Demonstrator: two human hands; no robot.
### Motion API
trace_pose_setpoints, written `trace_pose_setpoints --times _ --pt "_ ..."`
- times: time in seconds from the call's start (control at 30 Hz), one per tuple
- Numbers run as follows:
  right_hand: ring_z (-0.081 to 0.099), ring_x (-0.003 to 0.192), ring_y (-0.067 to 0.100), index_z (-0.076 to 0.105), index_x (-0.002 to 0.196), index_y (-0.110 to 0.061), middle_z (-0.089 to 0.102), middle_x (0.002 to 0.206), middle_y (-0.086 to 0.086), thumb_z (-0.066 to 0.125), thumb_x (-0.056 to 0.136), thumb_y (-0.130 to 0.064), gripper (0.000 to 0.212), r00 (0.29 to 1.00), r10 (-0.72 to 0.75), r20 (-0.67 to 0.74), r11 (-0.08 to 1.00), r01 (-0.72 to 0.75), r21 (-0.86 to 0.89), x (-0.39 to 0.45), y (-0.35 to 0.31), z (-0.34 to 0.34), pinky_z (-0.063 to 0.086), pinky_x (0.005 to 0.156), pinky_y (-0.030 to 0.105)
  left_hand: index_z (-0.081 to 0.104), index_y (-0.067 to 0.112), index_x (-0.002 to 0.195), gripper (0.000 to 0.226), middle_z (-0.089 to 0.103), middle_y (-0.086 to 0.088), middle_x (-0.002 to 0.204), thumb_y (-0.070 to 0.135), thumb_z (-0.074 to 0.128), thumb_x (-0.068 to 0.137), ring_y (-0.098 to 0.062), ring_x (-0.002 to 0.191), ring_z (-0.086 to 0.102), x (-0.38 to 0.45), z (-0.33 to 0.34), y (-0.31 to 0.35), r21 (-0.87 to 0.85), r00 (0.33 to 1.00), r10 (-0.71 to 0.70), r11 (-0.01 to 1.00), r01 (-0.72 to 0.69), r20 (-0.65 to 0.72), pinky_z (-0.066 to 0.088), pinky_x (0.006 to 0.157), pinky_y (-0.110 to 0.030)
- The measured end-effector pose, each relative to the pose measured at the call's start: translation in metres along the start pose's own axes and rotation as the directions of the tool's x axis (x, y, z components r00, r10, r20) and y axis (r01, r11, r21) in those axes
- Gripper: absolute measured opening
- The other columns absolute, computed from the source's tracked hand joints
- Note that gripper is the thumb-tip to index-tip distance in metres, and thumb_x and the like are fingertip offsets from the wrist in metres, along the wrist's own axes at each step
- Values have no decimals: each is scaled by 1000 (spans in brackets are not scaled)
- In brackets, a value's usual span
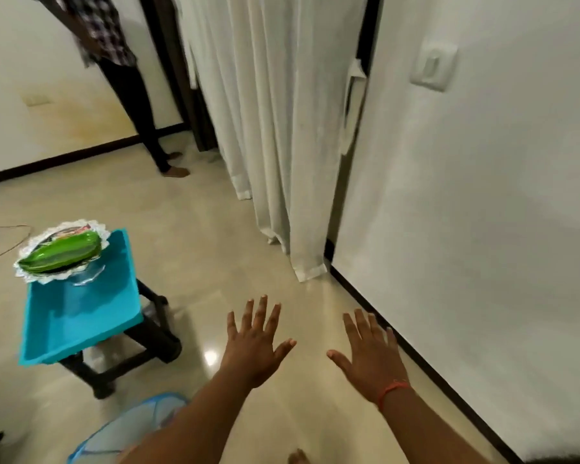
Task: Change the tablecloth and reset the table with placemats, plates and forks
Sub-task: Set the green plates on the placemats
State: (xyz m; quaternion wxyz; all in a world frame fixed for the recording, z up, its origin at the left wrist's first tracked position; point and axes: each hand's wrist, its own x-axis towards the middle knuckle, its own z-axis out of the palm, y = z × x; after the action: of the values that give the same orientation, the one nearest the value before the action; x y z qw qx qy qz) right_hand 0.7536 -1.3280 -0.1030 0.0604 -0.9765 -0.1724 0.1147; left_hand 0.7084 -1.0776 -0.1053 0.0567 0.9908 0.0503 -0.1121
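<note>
Left hand [253, 346] held out flat over the floor [195, 229], palm down, fingers spread wide, holding nothing. Right hand [370, 353] beside it in the same pose, fingers fanned, empty too, with a thin orange thread [390, 391] round the wrist. Both hands well apart from every task thing, hovering above bare glossy tile near the dark skirting along the right-hand wall [482, 195].

Off to the left, a small dark stool [141, 349] carrying a turquoise tray [81, 316] that overhangs the stool on its near and left sides. At the tray's far corner, a green plate [61, 254], leaf-shaped and tilted, lying on top of a round silver-edged placemat [34, 272] with a scalloped rim; placemat jutting past the tray's far left edge. Something glassy or clear just under the placemat's near rim, too blurred to name. No telling from here whether forks lie among the stack.

Rest of the tray's floor bare and blue, sloping a little toward the near corner.

At the bottom edge, left of the forearms, part of a light blue mesh cover [128, 426], cut off by the frame. Long white curtains [275, 128] hanging to the floor in the middle distance, beside a dark door frame. On the right wall, a white switch plate [434, 65]. Far left at the back, another person [121, 78] standing by the doorway in a checked shirt and dark trousers, feet on the tile. A thin cable [7, 242] trailing across the floor at the left edge.
</note>
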Motion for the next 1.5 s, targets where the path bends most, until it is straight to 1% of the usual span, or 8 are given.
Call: trace_pose_setpoints --times 0.33,0.53,0.77,0.87,1.0,1.17,1.27,1.5 --pt "20 150 29 19 157 -27 13 165 3 -9 77 -87 104 947 -319 24 946 320 -52 311 -116 -49 26 116 54 -18 34 155 85 -27 0 163 81 -3 86 -29 151 -21 162 -88 -175 -42 913 -406 914 404 -46 -8 119 -61" --pt "-5 153 22 -8 156 -33 -11 165 -3 -17 70 -86 102 765 -631 128 763 642 -73 466 -242 -76 7 121 48 -5 31 159 93 -15 -1 167 81 -8 81 -28 153 -14 191 -111 -280 -157 646 -761 646 747 -57 -7 119 -60" --pt "1 153 22 0 157 -33 -6 166 -4 12 84 -81 89 478 -852 214 473 878 -76 572 -433 -76 10 121 48 -16 34 156 99 -19 0 166 81 -26 70 -27 153 -17 203 -105 -380 -272 353 -934 353 895 -48 -8 120 -59" --pt "1 153 21 -2 157 -32 -7 166 -5 21 90 -76 82 370 -894 252 359 929 -88 604 -521 -57 10 121 48 -7 31 158 103 -12 -2 167 83 -25 71 -27 154 -11 204 -86 -437 -355 211 -977 206 912 -23 -6 120 -56" --pt "3 153 22 2 158 -29 -1 166 -2 26 93 -72 81 295 -898 328 294 954 -54 632 -623 -24 13 121 46 3 20 160 110 -3 -9 168 84 -19 73 -27 155 3 212 -67 -514 -471 113 -986 42 881 125 6 124 -44" --pt "14 151 25 15 157 -22 11 165 2 32 95 -67 79 197 -878 437 203 979 -35 653 -714 8 23 119 43 31 3 151 64 30 -16 159 42 45 103 -28 146 29 238 -56 -580 -651 21 -953 -189 735 301 24 118 -33" --pt "16 150 25 18 156 -18 13 165 5 33 96 -64 78 122 -852 509 122 992 -35 665 -757 28 26 118 42 48 7 137 44 51 -15 138 29 53 100 -30 129 47 255 -56 -611 -723 -37 -925 -320 613 378 35 103 -31" --pt "19 150 26 19 156 -13 17 163 9 43 98 -54 75 -49 -738 673 -2 998 70 694 -861 89 26 119 40 60 10 126 31 61 -15 131 20 51 98 -31 123 54 277 -44 -680 -721 -185 -792 -608 331 582 40 91 -28"
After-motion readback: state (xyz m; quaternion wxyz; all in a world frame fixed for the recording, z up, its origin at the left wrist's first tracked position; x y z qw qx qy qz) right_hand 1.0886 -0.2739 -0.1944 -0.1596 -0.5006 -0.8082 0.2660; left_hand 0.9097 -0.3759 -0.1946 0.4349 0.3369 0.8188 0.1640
